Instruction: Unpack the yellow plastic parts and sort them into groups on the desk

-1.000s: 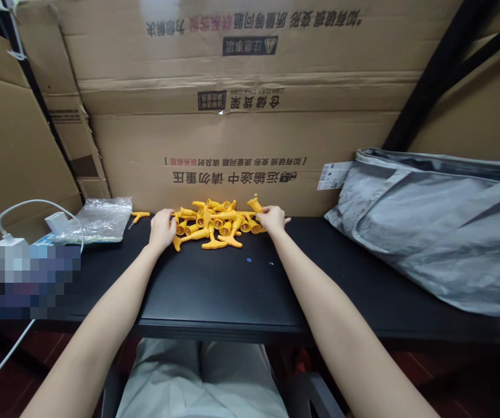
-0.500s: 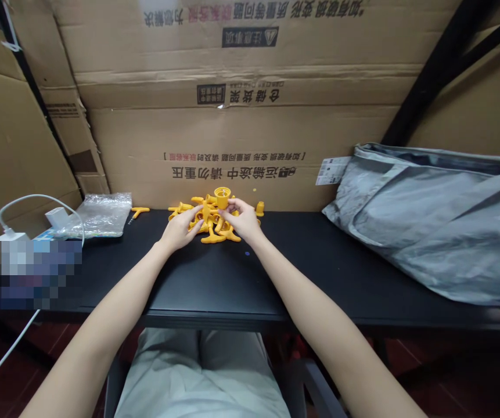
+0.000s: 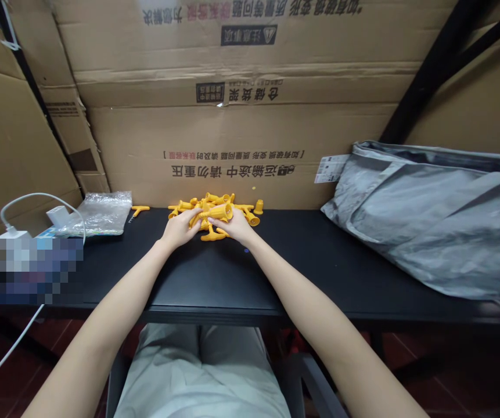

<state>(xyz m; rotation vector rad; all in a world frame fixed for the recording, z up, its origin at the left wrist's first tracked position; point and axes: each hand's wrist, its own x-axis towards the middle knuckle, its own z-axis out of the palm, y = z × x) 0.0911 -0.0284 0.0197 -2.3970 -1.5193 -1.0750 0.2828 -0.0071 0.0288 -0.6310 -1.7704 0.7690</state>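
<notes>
Over a heap of yellow plastic corkscrew parts, I hold a yellow corkscrew (image 3: 219,213) lying sideways, its wide cup end facing right. My left hand (image 3: 178,230) is closed at its handle end, fingertips partly hidden. My right hand (image 3: 238,226) is closed round the cup end from the near side. Beneath and behind lie several T-shaped handles and flared sleeves, among them a handle (image 3: 211,235) just in front. One yellow sleeve (image 3: 258,206) stands upright right of the heap.
A loose yellow T-handle with a spiral screw (image 3: 140,209) lies left of the heap, beside a clear plastic bag (image 3: 104,212). White chargers (image 3: 14,247) with a cable are at far left. A grey bag (image 3: 428,232) fills the right side. Cardboard (image 3: 250,130) stands behind the black table (image 3: 215,284).
The flared sleeve in my right hand has tipped from upright to sideways, its opening now facing right. My hands have come together on one corkscrew.
</notes>
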